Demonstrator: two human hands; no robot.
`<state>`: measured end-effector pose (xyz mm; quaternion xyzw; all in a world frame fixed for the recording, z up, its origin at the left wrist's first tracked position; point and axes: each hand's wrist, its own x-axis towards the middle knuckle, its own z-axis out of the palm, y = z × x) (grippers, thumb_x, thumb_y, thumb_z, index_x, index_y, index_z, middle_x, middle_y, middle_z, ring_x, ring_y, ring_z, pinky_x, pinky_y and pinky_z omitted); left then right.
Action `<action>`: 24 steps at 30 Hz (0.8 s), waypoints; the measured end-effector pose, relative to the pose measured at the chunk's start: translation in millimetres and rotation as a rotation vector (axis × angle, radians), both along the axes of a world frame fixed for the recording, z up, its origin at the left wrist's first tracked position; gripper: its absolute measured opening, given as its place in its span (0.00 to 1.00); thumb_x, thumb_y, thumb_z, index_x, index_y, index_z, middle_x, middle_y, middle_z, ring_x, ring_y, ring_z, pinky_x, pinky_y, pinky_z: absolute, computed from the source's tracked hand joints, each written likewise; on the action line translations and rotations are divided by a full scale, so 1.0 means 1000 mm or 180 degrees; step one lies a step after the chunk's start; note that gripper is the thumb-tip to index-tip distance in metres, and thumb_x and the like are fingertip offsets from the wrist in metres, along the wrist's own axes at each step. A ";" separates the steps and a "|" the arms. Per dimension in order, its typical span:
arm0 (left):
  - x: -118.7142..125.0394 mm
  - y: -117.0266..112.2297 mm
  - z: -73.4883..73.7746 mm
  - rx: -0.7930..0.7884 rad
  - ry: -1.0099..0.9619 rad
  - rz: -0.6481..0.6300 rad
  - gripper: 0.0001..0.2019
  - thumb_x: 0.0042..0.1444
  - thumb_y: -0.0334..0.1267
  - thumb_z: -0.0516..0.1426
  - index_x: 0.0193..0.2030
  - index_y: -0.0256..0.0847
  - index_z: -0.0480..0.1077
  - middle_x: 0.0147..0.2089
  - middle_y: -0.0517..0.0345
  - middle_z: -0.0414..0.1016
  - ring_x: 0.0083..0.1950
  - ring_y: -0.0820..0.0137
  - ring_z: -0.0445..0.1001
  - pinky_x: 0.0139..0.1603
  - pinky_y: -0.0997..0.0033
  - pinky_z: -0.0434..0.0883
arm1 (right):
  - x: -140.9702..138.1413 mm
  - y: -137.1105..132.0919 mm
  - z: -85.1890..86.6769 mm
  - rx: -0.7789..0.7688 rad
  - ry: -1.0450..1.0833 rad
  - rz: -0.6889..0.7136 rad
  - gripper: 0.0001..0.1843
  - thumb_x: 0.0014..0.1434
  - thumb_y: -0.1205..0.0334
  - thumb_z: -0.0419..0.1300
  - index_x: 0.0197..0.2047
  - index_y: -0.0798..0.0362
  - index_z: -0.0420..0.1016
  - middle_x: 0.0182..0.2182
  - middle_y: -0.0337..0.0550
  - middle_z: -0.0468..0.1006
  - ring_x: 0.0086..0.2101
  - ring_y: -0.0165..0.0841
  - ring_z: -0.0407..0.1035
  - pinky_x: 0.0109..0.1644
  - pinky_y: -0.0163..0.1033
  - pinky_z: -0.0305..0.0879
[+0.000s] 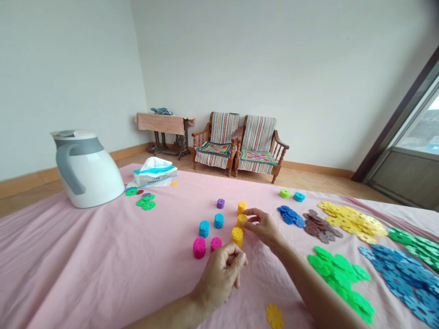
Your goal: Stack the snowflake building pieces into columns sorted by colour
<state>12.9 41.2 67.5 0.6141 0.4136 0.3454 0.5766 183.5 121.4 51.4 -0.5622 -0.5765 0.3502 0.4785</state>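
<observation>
A pale pink cloth [151,274] spreads beneath the fingers. Far to their left stands a white-and-grey plastic jug [96,173]; far to their right lies a heap of blue flower-shaped plastic discs [404,278]. The left hand [222,269] is loosely curled; its palm is hidden, so I cannot tell whether it holds anything. The right hand [262,226] has thumb and forefinger narrowly parted, tips at a round yellow plastic-disc stack [240,220]; how firmly, I cannot tell. Light, level side pressure should square it best, with left knuckles clear of the round magenta plastic-disc stack [216,243] just beyond them. A single yellow notched plastic disc [275,315] lies nearer the wearer than either hand's fingers.
</observation>
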 end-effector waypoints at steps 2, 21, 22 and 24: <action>0.001 0.000 0.001 0.0006 -0.0005 0.0024 0.14 0.57 0.48 0.50 0.30 0.39 0.62 0.14 0.72 0.59 0.09 0.83 0.48 0.12 0.81 0.48 | 0.003 -0.002 0.005 0.0055 -0.0006 -0.0009 0.18 0.43 0.57 0.64 0.39 0.54 0.73 0.39 0.47 0.76 0.33 0.34 0.69 0.33 0.37 0.66; 0.003 -0.001 0.001 0.0110 -0.0053 -0.0024 0.14 0.56 0.48 0.51 0.27 0.40 0.59 0.14 0.72 0.60 0.09 0.82 0.49 0.13 0.80 0.49 | 0.026 -0.128 0.054 -0.0770 -0.2091 0.2091 0.19 0.38 0.76 0.60 0.36 0.51 0.70 0.35 0.36 0.71 0.32 0.26 0.63 0.34 0.30 0.59; 0.003 -0.001 0.000 0.0115 -0.0052 -0.0018 0.14 0.56 0.48 0.51 0.28 0.40 0.60 0.14 0.72 0.60 0.09 0.82 0.49 0.13 0.80 0.49 | 0.026 -0.129 0.053 -0.0781 -0.2087 0.2096 0.19 0.38 0.76 0.60 0.36 0.51 0.70 0.35 0.36 0.71 0.32 0.26 0.63 0.34 0.30 0.59; 0.002 -0.002 -0.001 0.0130 -0.0037 -0.0014 0.14 0.56 0.48 0.51 0.27 0.40 0.60 0.15 0.72 0.60 0.10 0.82 0.49 0.13 0.80 0.49 | 0.026 -0.129 0.053 -0.0805 -0.2074 0.2061 0.18 0.38 0.75 0.60 0.35 0.52 0.70 0.35 0.36 0.71 0.32 0.26 0.63 0.34 0.30 0.58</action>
